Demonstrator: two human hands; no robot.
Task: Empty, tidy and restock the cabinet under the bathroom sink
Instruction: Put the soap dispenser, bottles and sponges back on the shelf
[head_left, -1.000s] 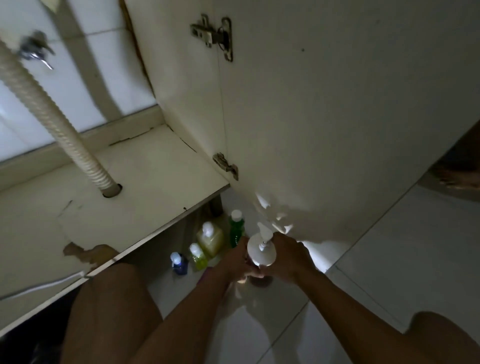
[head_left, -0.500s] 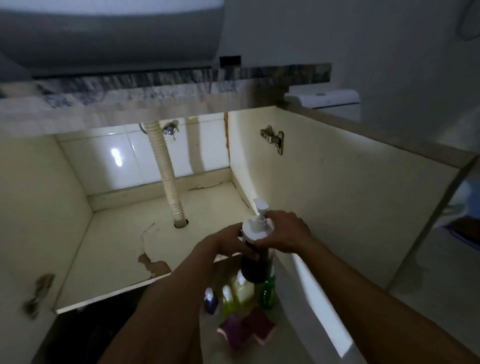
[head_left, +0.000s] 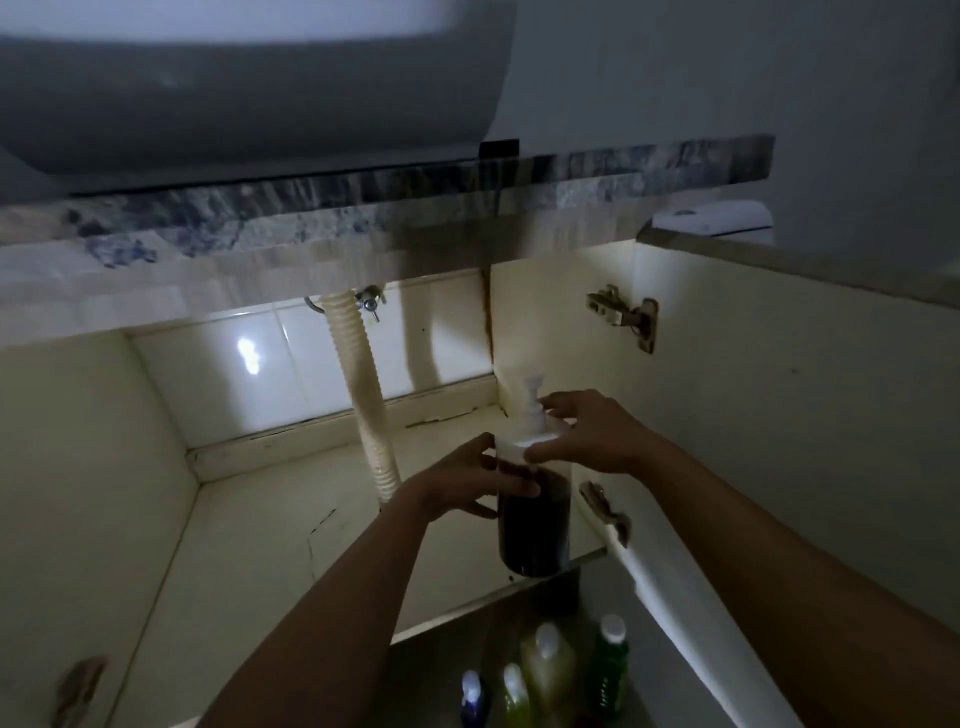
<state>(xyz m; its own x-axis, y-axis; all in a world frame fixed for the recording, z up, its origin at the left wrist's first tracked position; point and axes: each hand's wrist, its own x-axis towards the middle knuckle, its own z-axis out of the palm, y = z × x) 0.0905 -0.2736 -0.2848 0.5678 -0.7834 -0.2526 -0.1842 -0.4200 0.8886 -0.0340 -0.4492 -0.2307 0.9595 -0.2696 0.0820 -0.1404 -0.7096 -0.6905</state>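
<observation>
progress: cabinet (head_left: 249, 551) judged emptied; restocking judged barely begun.
pump bottle (head_left: 535, 525): held upright at the cabinet's front right corner; whether it is set down cannot be told.
left hand (head_left: 462, 480): wrapped round the bottle's dark body.
right hand (head_left: 592, 436): curled over its white shoulder.
left to do: small bottles (head_left: 550, 665) are seen waiting on the floor (head_left: 431, 665).
surface: cabinet base cracked, chipped in front.
room: dim; hose (head_left: 366, 410), tiled back, door (head_left: 779, 441) swung open at right.
</observation>
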